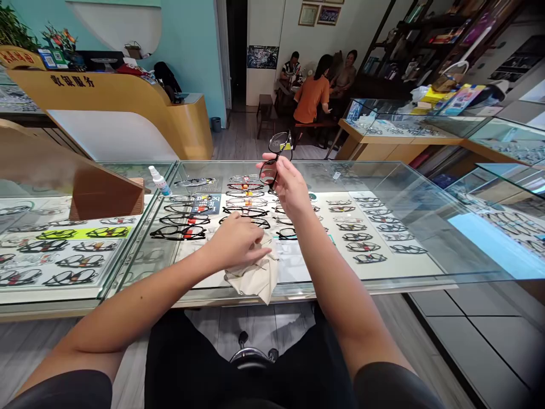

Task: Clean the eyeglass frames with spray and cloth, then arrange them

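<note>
My right hand (pixel 293 190) is raised over the glass counter, pinching a pair of dark-framed eyeglasses (pixel 280 149) that tilts upright between thumb and fingers. Lower and to its left, my left hand (pixel 240 241) curls over a cream cleaning cloth (pixel 253 279), which bunches under the palm and thumb and hangs down at the counter's front edge. Some of the left fingertips are hidden. Just beyond these fingers are black eyeglasses (pixel 246 211) in a row. More black eyeglasses (pixel 179 232) lie to the left of that hand.
The glass display counter (pixel 409 278) holds several columns of eyeglasses (pixel 369 258). A white spray bottle (pixel 160 182) stands at its left rear, near a brown wooden stand (pixel 108 196). People sit at the back, one in an orange top (pixel 313 97). More glass cases (pixel 506 196) are at right.
</note>
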Available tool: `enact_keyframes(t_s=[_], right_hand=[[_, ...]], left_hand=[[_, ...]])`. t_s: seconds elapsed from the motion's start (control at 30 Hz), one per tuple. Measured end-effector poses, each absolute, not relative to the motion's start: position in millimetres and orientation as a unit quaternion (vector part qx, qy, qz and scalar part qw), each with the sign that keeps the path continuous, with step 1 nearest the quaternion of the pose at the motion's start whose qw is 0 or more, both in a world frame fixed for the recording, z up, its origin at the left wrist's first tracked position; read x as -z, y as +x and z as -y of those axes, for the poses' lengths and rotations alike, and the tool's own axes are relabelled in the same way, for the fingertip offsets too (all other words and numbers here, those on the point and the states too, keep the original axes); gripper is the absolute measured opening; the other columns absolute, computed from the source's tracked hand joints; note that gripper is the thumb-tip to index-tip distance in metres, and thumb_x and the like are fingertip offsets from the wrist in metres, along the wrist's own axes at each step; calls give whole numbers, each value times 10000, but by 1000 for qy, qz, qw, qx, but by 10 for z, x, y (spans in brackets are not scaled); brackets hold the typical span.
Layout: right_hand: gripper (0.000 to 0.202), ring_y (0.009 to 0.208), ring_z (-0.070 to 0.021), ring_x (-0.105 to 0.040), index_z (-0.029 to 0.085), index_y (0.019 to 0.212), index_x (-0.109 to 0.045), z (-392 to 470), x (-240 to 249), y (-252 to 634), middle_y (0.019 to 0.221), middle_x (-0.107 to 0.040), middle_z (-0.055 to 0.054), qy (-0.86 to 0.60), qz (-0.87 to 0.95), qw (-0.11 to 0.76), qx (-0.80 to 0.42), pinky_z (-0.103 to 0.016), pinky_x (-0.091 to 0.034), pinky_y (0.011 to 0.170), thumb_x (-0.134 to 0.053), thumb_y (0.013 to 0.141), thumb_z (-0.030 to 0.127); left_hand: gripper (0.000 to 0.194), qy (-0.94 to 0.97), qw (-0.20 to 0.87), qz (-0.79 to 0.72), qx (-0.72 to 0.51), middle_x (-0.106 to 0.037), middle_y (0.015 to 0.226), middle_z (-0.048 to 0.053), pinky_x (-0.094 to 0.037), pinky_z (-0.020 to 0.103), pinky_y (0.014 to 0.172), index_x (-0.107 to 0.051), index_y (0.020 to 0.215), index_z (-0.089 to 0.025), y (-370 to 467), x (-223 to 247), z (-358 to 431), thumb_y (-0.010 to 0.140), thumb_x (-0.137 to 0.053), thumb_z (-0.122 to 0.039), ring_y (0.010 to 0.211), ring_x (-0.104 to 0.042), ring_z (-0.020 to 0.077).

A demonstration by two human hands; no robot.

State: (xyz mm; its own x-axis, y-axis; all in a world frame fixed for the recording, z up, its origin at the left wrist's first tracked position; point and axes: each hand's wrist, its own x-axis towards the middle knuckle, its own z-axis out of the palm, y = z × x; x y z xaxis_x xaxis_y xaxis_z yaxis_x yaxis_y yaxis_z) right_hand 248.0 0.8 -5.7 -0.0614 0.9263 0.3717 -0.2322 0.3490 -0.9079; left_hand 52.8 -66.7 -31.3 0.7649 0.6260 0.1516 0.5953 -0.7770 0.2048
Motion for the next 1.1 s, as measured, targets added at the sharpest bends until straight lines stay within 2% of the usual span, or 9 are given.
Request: enact_keyframes(t_s=[0.1, 0.3, 0.5, 0.67, 0.73, 0.87, 0.97, 1.1], right_hand=[[557, 1076, -229, -742, 309, 1244, -750, 6, 59, 2467, 1232, -846, -39, -301, 545, 609, -491, -364, -595, 969, -801, 925, 763], [496, 1022, -216, -735, 309, 1231, -755, 35, 54, 2453, 1214, -848, -32, -288, 544, 611, -498, -354, -593, 957, -801, 947, 713], [538, 1048, -232, -752, 304, 1242, -746, 34, 60, 2435, 1225, -829, -47, -307, 555, 596, -492, -363, -596, 956, -764, 944, 751], [477, 1004, -213, -748, 305, 1234, -758, 32, 78, 2431, 1215, -836, -44, -296, 550, 601, -498, -353, -602, 946, -766, 964, 698], [478, 1019, -222, -749, 307, 1241, -761, 38, 79, 2428, 1228, -834, -46, -303, 553, 599, -493, -365, -608, 951, -752, 973, 703], [500, 1014, -220, -741, 302, 1235, -762, 45, 71, 2420, 1227, -833, -52, -312, 555, 595, -490, -365, -608, 950, -750, 958, 719], [484, 980, -203, -738, 298, 1224, -763, 47, 62, 2418, 1213, -836, -46, -305, 550, 598, -498, -344, -604, 940, -762, 950, 697], [450, 946, -192, -729, 297, 1212, -762, 57, 52, 2427, 1195, -842, -41, -293, 546, 599, -507, -335, -604, 933, -779, 952, 664]], left_hand=[[433, 935, 54, -346, -59, -808, 857, 94, -384, 437, 833, -701, 825, -216, 566, 333, 706, 985, -791, -608, 868, -730, 298], [300, 923, 46, -380, -23, -847, 922, 123, -419, 425, 786, -775, 943, -218, 586, 350, 719, 1013, -769, -510, 907, -799, 335], [375, 903, 49, -428, -6, -846, 881, 124, -381, 391, 673, -798, 973, -250, 601, 425, 724, 1005, -750, -621, 855, -814, 345], [266, 903, 38, -427, -3, -849, 891, 129, -374, 388, 643, -779, 952, -248, 619, 461, 748, 1063, -607, -417, 815, -812, 329], [251, 902, 29, -431, -11, -847, 883, 128, -377, 378, 637, -770, 995, -246, 628, 473, 757, 1065, -593, -410, 792, -809, 322], [277, 893, 31, -450, -15, -853, 913, 140, -398, 363, 649, -757, 1084, -240, 659, 492, 767, 1053, -658, -497, 814, -816, 333], [228, 885, 48, -463, -11, -836, 895, 144, -399, 373, 660, -747, 1027, -240, 667, 483, 778, 1076, -600, -406, 819, -806, 335], [114, 886, 110, -432, -130, -818, 974, 104, -417, 383, 707, -647, 919, -253, 613, 446, 755, 1002, -590, -307, 902, -764, 303]])
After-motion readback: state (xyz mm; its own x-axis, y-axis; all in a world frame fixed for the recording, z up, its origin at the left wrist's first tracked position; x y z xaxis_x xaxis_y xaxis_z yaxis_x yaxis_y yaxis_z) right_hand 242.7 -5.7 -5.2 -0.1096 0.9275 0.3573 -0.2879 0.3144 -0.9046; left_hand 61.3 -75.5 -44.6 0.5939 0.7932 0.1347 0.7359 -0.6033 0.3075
